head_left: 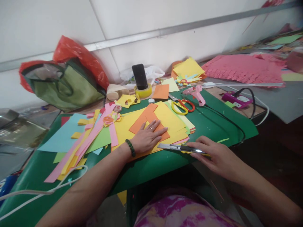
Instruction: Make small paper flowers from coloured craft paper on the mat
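My left hand (149, 135) lies flat with fingers spread, pressing on orange paper (138, 121) that rests on a stack of yellow paper (175, 121). Above the near edge of the table my right hand (208, 153) grips a utility knife (182, 148) by its black and yellow handle. The knife's metal blade end points left, close to the stack's front edge; whether it touches the paper I cannot tell. Scissors (183, 106) with red and yellow handles lie just beyond the stack. Pink and yellow paper strips (80, 148) are spread left of my left hand.
A pink glue gun (196, 94) with a black cord rests at the back right. Behind the papers, a phone (139, 76) stands on a yellow tape roll (143, 91). A green bag (68, 83) is at the back left. White cable (47, 191) crosses the near left corner.
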